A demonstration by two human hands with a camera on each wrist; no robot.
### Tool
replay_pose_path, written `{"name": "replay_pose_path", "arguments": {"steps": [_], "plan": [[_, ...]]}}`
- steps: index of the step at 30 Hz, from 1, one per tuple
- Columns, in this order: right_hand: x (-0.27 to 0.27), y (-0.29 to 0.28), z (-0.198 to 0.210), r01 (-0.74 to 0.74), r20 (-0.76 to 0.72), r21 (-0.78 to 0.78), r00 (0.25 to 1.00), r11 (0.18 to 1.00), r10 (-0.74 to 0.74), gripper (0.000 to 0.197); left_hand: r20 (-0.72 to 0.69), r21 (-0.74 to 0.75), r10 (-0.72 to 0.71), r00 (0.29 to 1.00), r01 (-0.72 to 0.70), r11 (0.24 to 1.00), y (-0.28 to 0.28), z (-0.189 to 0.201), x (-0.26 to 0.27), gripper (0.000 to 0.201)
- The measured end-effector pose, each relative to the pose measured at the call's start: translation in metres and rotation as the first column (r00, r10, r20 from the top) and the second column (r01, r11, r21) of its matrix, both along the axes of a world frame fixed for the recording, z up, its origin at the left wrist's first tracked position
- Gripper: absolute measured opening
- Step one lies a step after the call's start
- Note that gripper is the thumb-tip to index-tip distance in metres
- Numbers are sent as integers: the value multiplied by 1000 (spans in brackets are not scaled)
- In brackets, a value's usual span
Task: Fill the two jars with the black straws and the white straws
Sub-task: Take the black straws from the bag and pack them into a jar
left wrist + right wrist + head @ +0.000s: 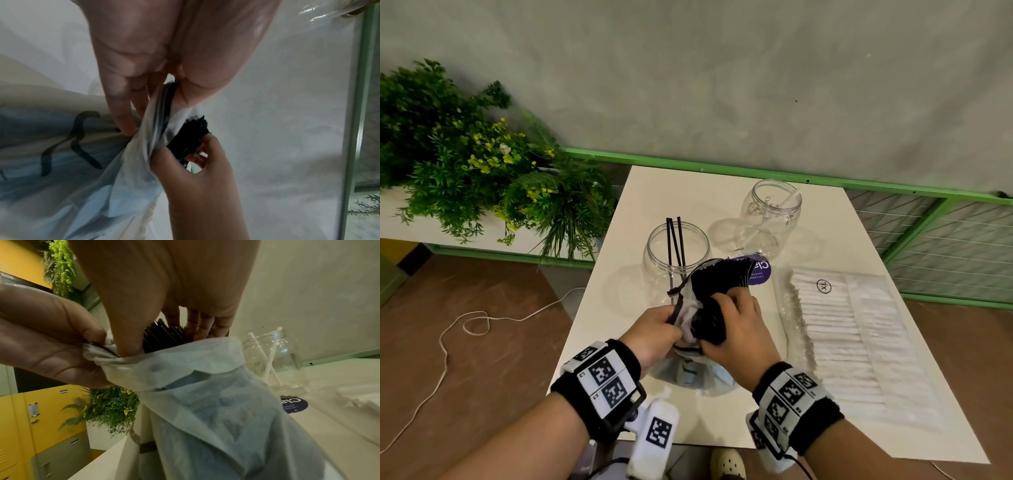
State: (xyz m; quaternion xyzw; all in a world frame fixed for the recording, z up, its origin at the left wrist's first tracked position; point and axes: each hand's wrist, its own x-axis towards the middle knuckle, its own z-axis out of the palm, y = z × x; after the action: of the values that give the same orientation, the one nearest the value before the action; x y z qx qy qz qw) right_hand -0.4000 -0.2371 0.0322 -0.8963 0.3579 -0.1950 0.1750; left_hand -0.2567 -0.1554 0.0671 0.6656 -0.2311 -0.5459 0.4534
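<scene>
My right hand (726, 303) grips a thick bundle of black straws (722, 284) that sticks out of a thin white and blue bag (688, 371). Beside it my left hand (673, 325) pinches the bag's rim. The near clear jar (676, 260) holds three black straws and stands just beyond my hands. The far clear jar (772, 214) holds a few white straws. In the left wrist view my left hand (156, 113) pinches the bag (102, 186) beside the black straws (191, 134). The right wrist view has my right hand (164, 340) round the black straws (162, 337).
A flat clear pack of white straws (849, 325) lies on the white table (671, 192) at the right. A purple round sticker (762, 274) lies between the jars. Green plants (482, 164) stand off the table's left, a green rail (722, 168) behind it.
</scene>
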Motion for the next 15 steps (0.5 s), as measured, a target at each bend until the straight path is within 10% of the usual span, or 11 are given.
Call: {"name": "replay_pose_path", "arguments": {"steps": [15], "plan": [[7,0,-10,-9,2,71,1000,997,9,47,-7,-62,11,1000,-11,998,-3,10,0,38]]}}
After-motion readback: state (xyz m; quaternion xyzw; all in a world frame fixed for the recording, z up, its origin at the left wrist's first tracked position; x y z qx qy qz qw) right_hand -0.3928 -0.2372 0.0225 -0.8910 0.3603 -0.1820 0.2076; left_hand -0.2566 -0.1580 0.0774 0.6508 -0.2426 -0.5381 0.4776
